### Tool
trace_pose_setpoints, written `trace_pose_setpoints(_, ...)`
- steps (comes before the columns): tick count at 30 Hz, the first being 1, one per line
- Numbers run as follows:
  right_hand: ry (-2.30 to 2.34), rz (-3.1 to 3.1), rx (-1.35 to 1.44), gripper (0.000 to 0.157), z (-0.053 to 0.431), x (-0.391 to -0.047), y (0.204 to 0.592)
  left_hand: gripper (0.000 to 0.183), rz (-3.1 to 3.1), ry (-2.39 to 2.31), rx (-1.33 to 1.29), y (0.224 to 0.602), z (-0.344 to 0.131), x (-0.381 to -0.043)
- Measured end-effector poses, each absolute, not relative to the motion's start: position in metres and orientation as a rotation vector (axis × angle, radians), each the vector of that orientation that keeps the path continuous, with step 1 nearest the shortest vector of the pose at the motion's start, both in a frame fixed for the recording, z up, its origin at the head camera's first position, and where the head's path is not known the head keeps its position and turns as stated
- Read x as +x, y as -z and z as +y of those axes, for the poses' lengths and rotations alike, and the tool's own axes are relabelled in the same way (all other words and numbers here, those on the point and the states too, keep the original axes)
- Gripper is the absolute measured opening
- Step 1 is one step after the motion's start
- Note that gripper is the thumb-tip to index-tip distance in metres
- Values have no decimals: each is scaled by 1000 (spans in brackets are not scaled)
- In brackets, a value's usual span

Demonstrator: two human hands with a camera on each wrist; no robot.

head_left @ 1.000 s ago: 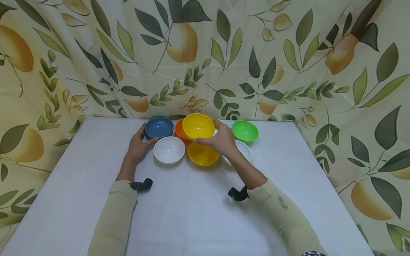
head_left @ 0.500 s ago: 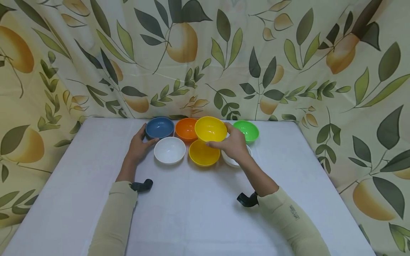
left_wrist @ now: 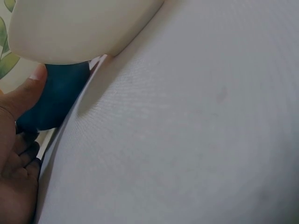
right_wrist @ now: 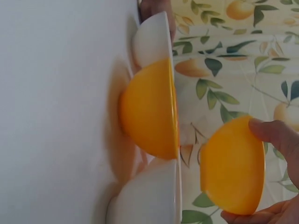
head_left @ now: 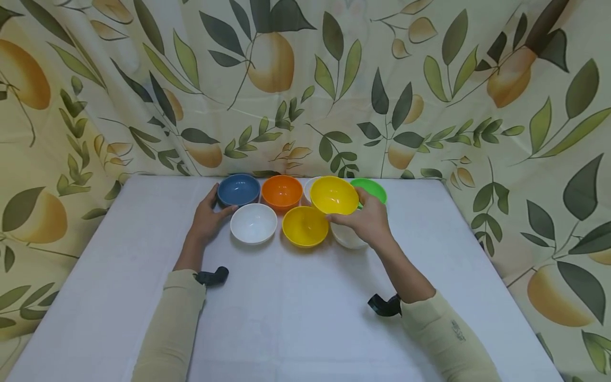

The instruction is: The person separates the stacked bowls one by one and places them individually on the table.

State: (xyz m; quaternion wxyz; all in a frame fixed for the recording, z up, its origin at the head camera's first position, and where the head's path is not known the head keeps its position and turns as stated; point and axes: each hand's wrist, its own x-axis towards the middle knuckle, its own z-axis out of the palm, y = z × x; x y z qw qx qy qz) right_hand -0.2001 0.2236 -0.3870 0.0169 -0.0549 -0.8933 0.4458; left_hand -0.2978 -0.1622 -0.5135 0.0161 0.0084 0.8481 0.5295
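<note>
My right hand [head_left: 369,217] pinches the rim of a yellow bowl [head_left: 334,195] between thumb and fingers. In the right wrist view this yellow bowl [right_wrist: 233,168] hangs above the level of the bowls on the table. It overlaps the back white bowl [head_left: 309,192] and the green bowl [head_left: 369,188] in the head view. At the far left, my left hand [head_left: 206,218] holds the side of a blue bowl [head_left: 238,190], thumb at the front and fingers along the left. The left wrist view shows the thumb against the blue bowl [left_wrist: 60,98], partly hidden by a white bowl [left_wrist: 79,28].
An orange bowl [head_left: 281,192] stands beside the blue one in the back row. The front row has a white bowl [head_left: 253,224], a second yellow bowl [head_left: 305,227] and another white bowl [head_left: 347,237]. A fruit-patterned cloth [head_left: 329,122] hangs behind the white table [head_left: 286,313].
My right hand has carried the yellow bowl rightward, from over the orange bowl to over the back white and green bowls. The left hand stays at the blue bowl.
</note>
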Motion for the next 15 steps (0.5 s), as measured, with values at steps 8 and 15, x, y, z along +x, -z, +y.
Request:
trace_pose_setpoints(8, -1320, -2788, -226, 106, 245, -189, 391, 107, 2627, -1640, 24, 518, -161, -298)
trace_pose_setpoints(15, -1290, -2785, -277, 106, 265, -179, 394, 105, 2659, -1626, 50, 516, -163, -299)
